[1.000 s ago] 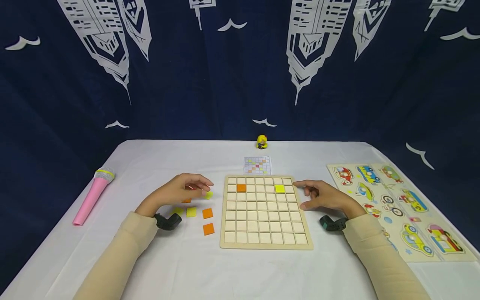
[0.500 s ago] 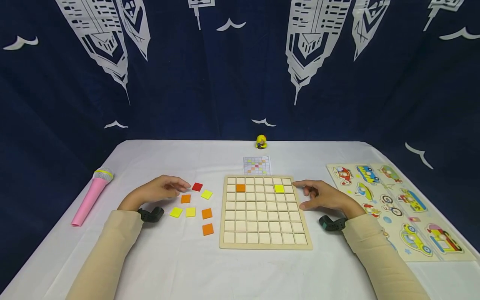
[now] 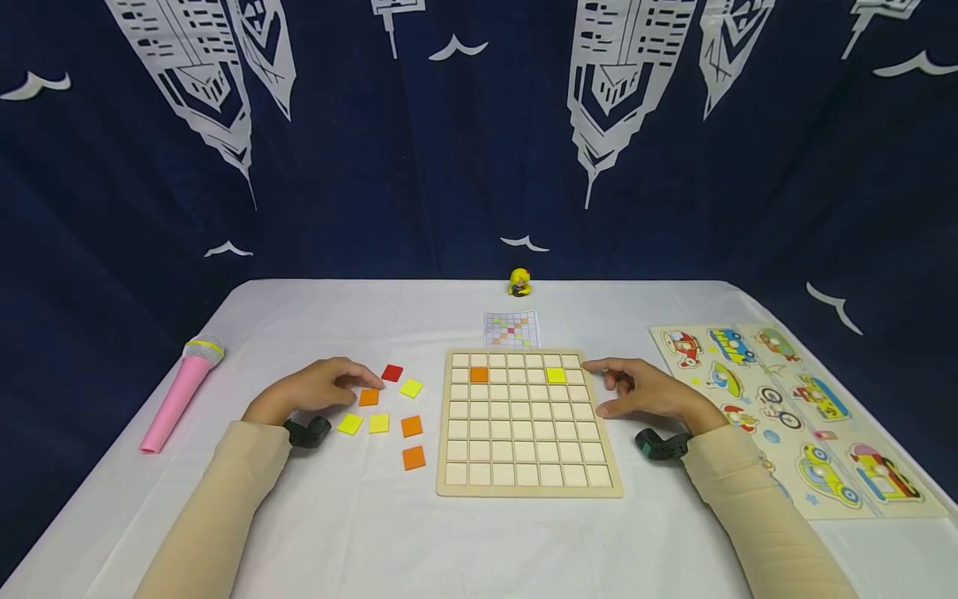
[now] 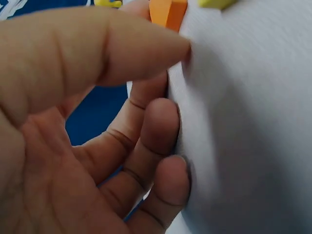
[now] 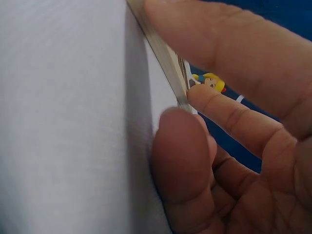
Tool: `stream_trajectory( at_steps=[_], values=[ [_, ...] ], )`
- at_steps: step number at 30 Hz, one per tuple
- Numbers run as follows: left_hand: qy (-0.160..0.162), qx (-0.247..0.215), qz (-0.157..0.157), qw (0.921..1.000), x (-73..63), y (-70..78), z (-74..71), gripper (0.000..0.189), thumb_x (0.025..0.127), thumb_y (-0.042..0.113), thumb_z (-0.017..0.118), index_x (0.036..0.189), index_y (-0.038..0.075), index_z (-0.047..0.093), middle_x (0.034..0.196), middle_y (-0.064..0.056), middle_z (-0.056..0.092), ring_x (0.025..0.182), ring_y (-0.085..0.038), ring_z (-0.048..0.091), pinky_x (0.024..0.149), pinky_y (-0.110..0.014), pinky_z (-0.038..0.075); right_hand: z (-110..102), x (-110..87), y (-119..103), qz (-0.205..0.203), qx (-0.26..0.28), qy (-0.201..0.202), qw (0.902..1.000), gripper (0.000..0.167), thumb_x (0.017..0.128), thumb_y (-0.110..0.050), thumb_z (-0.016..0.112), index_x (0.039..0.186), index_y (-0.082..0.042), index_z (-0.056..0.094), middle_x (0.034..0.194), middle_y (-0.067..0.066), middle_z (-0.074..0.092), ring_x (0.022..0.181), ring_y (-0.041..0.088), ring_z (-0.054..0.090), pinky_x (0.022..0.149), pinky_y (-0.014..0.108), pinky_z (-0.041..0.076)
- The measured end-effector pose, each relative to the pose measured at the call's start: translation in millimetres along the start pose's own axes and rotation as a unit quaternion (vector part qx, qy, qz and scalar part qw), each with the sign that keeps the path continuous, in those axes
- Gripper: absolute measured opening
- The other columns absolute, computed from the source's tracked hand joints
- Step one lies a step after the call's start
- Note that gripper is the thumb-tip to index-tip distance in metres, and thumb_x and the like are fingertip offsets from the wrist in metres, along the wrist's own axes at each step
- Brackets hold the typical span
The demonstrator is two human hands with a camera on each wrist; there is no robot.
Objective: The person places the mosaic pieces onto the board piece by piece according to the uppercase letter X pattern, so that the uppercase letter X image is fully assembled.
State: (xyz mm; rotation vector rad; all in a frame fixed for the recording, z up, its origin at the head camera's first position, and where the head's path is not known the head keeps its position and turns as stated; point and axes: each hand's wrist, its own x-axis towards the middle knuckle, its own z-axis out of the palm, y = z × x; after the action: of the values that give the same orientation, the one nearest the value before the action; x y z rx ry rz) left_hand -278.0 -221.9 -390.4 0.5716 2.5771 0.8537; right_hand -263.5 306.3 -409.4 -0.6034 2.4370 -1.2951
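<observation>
My left hand (image 3: pixel 318 387) is low over the table, its index fingertip right at an orange square tile (image 3: pixel 369 398). In the left wrist view the thumb (image 4: pixel 161 48) stands apart from that orange tile (image 4: pixel 168 12), and the other fingers are loosely bent. Around it lie a red tile (image 3: pixel 392 373), yellow tiles (image 3: pixel 378 423) and more orange tiles (image 3: pixel 412 426). A wooden grid board (image 3: pixel 530 492) bears one orange tile (image 3: pixel 479 374) and one yellow tile (image 3: pixel 555 375) in its second row. My right hand (image 3: pixel 639 387) rests index finger and thumb against the board's right edge.
Behind the board are a small printed grid card (image 3: pixel 511 330) and a yellow-haired figurine (image 3: pixel 520 282). A pink toy microphone (image 3: pixel 183 395) lies at the left. Vehicle puzzle boards (image 3: pixel 778 449) cover the right side. A dark blue curtain (image 3: pixel 419 166) hangs behind the table.
My left hand first drew back leftward from above the tiles, uncovering the red one, then edged forward to the nearest orange tile. My right hand stays at the board's edge.
</observation>
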Motion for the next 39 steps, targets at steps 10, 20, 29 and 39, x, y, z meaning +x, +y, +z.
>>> stream_trajectory(
  at_steps=[10, 20, 29, 39],
  values=[
    [0.007, 0.007, 0.016, 0.9998, -2.2, -2.8, -2.7, 0.036, 0.095, -0.007, 0.067, 0.126, 0.007, 0.079, 0.133, -0.015, 0.07, 0.116, -0.033, 0.061, 0.106, -0.054, 0.05, -0.2, -0.1, -2.4, 0.002, -0.002, 0.002, 1.0, 0.076, 0.087, -0.002, 0.088, 0.15, 0.016, 0.049, 0.101, 0.009, 0.05, 0.075, 0.015, 0.041, 0.068, 0.027, 0.038],
    [0.044, 0.013, -0.024, 0.9987, -1.6, -9.3, -6.7, 0.031, 0.091, 0.007, 0.085, 0.121, 0.004, 0.078, 0.108, -0.008, 0.071, 0.092, -0.023, 0.056, 0.084, -0.036, 0.049, 1.0, 0.3, -5.6, 0.007, -0.008, 0.003, 0.9999, 0.076, 0.087, -0.003, 0.088, 0.15, 0.016, 0.05, 0.101, 0.008, 0.051, 0.075, 0.015, 0.042, 0.068, 0.027, 0.038],
    [0.081, 0.034, -0.025, 0.9959, -2.6, -9.6, -5.9, 0.026, 0.087, 0.01, 0.087, 0.111, 0.004, 0.078, 0.096, -0.003, 0.069, 0.089, -0.021, 0.056, 0.082, -0.035, 0.049, 1.4, 1.2, -4.4, 0.009, -0.014, 0.004, 0.9999, 0.075, 0.087, -0.003, 0.088, 0.15, 0.016, 0.05, 0.1, 0.008, 0.051, 0.075, 0.015, 0.042, 0.068, 0.027, 0.037],
    [0.141, 0.037, -0.001, 0.9893, -0.2, 4.6, -4.3, 0.022, 0.088, 0.01, 0.081, 0.11, 0.006, 0.079, 0.101, -0.005, 0.077, 0.098, -0.026, 0.067, 0.099, -0.052, 0.055, 1.4, 0.5, -4.5, 0.013, -0.017, 0.007, 0.9997, 0.076, 0.087, -0.002, 0.088, 0.15, 0.016, 0.05, 0.101, 0.009, 0.052, 0.074, 0.015, 0.042, 0.067, 0.027, 0.037]
  ],
)
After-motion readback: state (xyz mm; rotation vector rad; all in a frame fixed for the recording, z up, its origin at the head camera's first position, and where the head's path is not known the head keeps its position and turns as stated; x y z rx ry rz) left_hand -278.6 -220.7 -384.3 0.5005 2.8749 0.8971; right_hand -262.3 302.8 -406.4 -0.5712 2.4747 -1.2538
